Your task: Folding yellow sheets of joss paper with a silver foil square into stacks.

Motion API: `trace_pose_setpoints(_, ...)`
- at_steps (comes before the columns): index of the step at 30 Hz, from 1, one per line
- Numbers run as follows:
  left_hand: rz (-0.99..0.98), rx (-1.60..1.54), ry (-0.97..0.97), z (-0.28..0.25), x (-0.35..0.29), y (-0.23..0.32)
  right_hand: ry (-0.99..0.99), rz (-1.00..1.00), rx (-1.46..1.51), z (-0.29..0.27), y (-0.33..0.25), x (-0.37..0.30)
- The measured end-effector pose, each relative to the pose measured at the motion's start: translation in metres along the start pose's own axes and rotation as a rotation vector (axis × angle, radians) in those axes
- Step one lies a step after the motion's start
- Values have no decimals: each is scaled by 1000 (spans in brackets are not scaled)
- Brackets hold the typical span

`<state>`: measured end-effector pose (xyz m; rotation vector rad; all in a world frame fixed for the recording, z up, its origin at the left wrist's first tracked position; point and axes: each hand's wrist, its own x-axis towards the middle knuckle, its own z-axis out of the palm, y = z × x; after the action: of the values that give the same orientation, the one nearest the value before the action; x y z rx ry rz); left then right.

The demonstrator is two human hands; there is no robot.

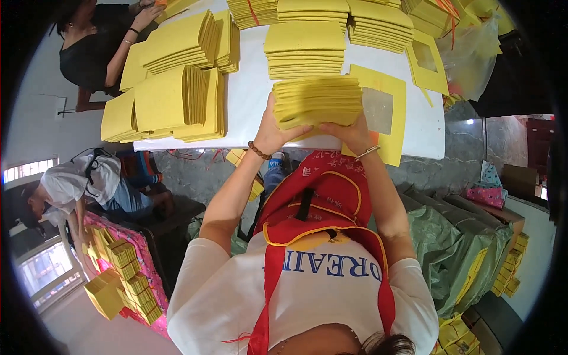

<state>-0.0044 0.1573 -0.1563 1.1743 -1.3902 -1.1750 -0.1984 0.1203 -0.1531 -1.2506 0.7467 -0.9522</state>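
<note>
Both my hands grip a thick stack of yellow folded paper sheets point(318, 102) above the near edge of the white table point(245, 109). My left hand point(278, 131) is closed on its left side, thumb along the lower edge. On the opposite side, my right hand point(350, 131) closes round it the same way. Just beyond lies another pile of yellow folded sheets point(305, 50). Beside my right hand is a flat yellow sheet with a pale rectangular panel point(377, 109).
More yellow stacks point(160, 97) cover the table's left side, and others line its far side. A clear plastic bag point(470, 62) hangs at the right corner. One person point(89, 50) works at the far left; another point(89, 183) bends over a pink-covered table with yellow bundles. Green-wrapped piles point(438, 248) stand at right.
</note>
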Motion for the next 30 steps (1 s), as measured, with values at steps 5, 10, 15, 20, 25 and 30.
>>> trace_pose_setpoints(5,-106,226,-195,-14,11,-40,76,-84,-12,3,20,8)
trace_pose_setpoints(10,-106,229,-157,-3,11,-49,49,120,-255,-12,39,11)
trace_pose_setpoints(15,-65,170,-136,1,13,-39,36,87,-128,-15,30,8)
trace_pose_setpoints(20,122,-36,-135,-5,9,-19,67,105,-129,-11,31,4)
trace_pose_setpoints(25,342,-92,-32,-3,12,-3,46,55,-154,-8,39,5)
trace_pose_setpoints(30,180,-78,-59,-12,14,-6,49,102,-202,-8,37,3)
